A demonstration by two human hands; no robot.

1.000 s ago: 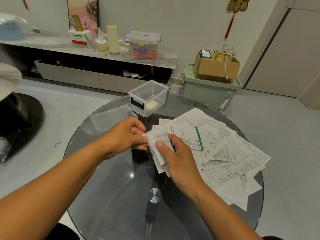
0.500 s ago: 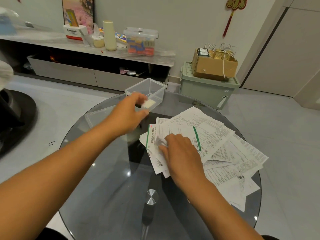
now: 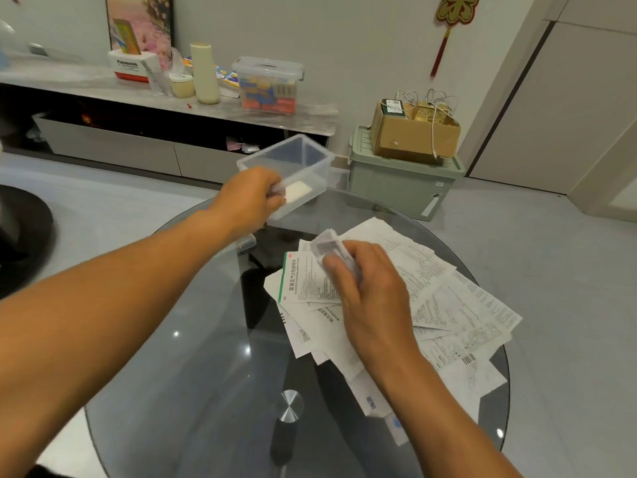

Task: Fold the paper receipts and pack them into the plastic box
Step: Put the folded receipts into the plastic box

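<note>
My left hand (image 3: 250, 198) grips the near wall of the clear plastic box (image 3: 303, 160), which is lifted and tilted over the far side of the round glass table (image 3: 206, 374). A small pale folded paper (image 3: 298, 191) lies inside the box. My right hand (image 3: 368, 298) pinches a folded receipt (image 3: 327, 246) above the spread of loose paper receipts (image 3: 448, 305) on the right half of the table. The top sheet has a green edge (image 3: 282, 277).
The box's clear lid (image 3: 246, 241) lies on the table, mostly hidden under my left forearm. Behind the table stand a green storage bin (image 3: 396, 181) with a cardboard box (image 3: 413, 132) on it and a low cabinet (image 3: 138, 143) with bottles and containers.
My left hand let go of the folded receipt, reached out to the plastic box and lifted it off the table. My right hand kept the folded receipt and raised it toward the box.
</note>
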